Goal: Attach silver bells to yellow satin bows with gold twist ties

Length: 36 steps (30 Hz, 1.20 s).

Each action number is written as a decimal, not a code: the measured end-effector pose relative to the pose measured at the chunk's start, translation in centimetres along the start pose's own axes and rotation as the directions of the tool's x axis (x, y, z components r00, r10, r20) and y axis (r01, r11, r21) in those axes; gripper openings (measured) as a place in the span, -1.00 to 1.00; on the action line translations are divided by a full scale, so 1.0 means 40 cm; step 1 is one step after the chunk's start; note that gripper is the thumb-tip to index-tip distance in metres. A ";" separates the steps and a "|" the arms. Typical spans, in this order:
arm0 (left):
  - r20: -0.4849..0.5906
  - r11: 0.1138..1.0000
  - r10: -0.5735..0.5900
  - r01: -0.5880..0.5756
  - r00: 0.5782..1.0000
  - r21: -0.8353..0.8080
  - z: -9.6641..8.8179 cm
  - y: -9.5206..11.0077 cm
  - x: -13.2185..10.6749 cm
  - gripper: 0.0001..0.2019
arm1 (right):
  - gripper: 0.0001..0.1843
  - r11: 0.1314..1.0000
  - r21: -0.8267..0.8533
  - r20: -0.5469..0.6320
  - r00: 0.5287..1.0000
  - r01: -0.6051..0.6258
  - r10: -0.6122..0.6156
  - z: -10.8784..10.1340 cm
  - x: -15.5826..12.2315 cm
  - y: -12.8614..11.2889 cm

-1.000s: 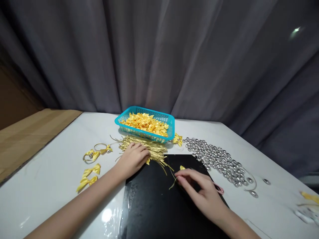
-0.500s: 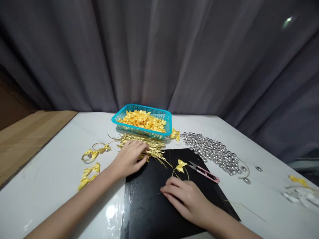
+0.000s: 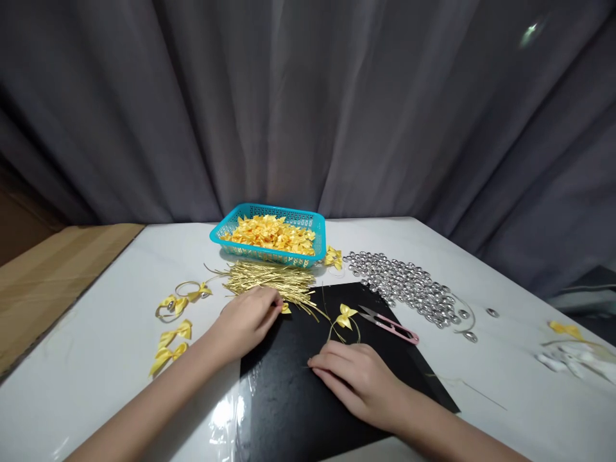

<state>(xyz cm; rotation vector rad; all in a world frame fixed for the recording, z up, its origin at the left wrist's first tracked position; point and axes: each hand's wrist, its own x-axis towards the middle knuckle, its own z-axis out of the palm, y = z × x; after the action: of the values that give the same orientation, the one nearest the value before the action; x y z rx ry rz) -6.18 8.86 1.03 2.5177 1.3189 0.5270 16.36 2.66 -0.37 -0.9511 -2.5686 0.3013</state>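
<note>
My left hand point(image 3: 250, 321) is closed at the near edge of a pile of gold twist ties point(image 3: 269, 276). Its fingertips are pressed together, and what they hold, if anything, is hidden. Just right of them shows a bit of yellow ribbon point(image 3: 286, 308). Over the black mat point(image 3: 289, 398), my right hand point(image 3: 360, 378) pinches a thin cord, its end poking out past the fingertips. Behind that hand the cord curves up in a loop point(image 3: 359, 330) around a yellow satin bow point(image 3: 345, 316).
A blue basket point(image 3: 317, 237) of yellow bows stands at the back. Pink-handled thread snips point(image 3: 392, 326) lie by the mat's right edge, near a heap of silver beads point(image 3: 409, 282). At left are loose bows point(image 3: 176, 332) and looped ones point(image 3: 197, 292); cardboard point(image 3: 62, 269) lies beyond.
My left hand has drawn back from the twist ties toward me, and its fingers have come together. The right hand stays nearly in place, still pinching the cord. The view has shifted slightly.
</note>
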 end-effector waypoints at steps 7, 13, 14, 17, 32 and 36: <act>-0.011 0.881 0.025 -0.027 1.000 -0.472 -0.040 0.075 -0.006 -0.93 | -0.81 0.987 0.160 -0.285 0.956 -0.022 0.067 -0.005 -0.011 -0.005; 0.086 0.584 -0.162 0.166 0.983 -0.794 -0.093 0.141 -0.017 -0.90 | -0.89 0.958 0.234 -0.561 0.781 -0.167 0.274 -0.066 0.010 -0.025; 0.091 0.555 -0.176 0.175 0.980 -0.813 -0.099 0.145 -0.019 -0.89 | -0.89 0.952 0.246 -0.574 0.765 -0.180 0.293 -0.079 0.015 -0.030; 0.097 0.496 -0.202 0.188 0.974 -0.848 -0.110 0.151 -0.022 -0.88 | -0.89 0.938 0.286 -0.578 0.745 -0.198 0.334 -0.108 0.024 -0.043; 0.190 0.416 -0.245 0.280 0.951 -0.865 -0.121 0.153 -0.031 -0.72 | -0.85 0.796 0.536 -0.410 0.738 -0.280 0.536 -0.088 0.021 -0.023; 0.148 0.480 -0.187 0.222 0.971 -0.849 -0.119 0.154 -0.033 -0.71 | -0.84 0.772 0.585 -0.419 0.723 -0.247 0.549 -0.086 0.023 -0.037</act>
<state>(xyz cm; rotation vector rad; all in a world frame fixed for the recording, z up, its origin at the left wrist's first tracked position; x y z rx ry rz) -4.34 4.59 7.41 1.4831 0.9409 0.8232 16.31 2.37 3.47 -1.1810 -1.5854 0.6503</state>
